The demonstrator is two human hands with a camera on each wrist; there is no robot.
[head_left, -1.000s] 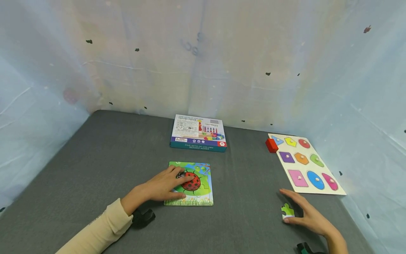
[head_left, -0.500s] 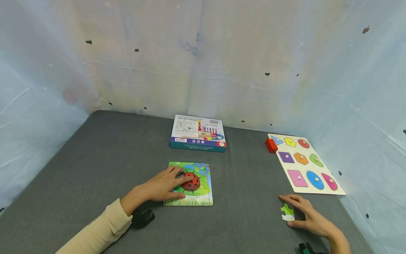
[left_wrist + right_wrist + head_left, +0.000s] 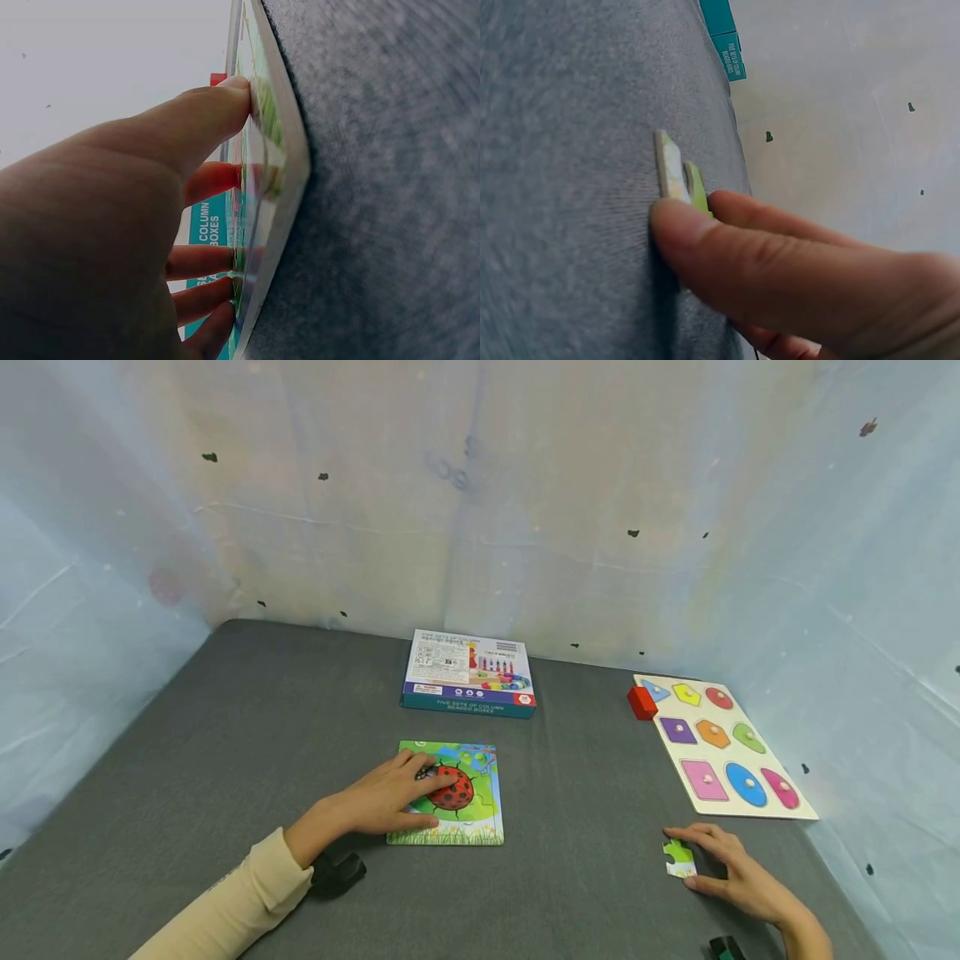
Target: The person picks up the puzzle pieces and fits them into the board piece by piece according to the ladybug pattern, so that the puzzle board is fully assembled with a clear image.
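My left hand [image 3: 382, 797] rests spread on the ladybug puzzle [image 3: 480, 835], and its fingertips touch the picture near the ladybug. In the left wrist view, the thumb and fingers of this hand [image 3: 135, 187] press down on the face of the puzzle board [image 3: 281, 150]. To the right, a green and white puzzle piece [image 3: 680, 860] is on the grey cloth, pinched by my right hand [image 3: 742, 877] between thumb and index finger. The right wrist view shows the thumb of that hand [image 3: 780, 270] against one edge of the piece [image 3: 673, 172], with the index finger on the far side.
A boxed bead set [image 3: 468, 675] lies behind the ladybug puzzle. At the right lies a shape board [image 3: 723, 772] with several knobbed coloured pieces, and a red block [image 3: 642, 702] touches its left edge. Whitish sheeting [image 3: 525, 527] stands behind the table.
My right hand's index finger has come down and its thumb has shifted, closing on the puzzle piece's two edges. The left hand stays where it was.
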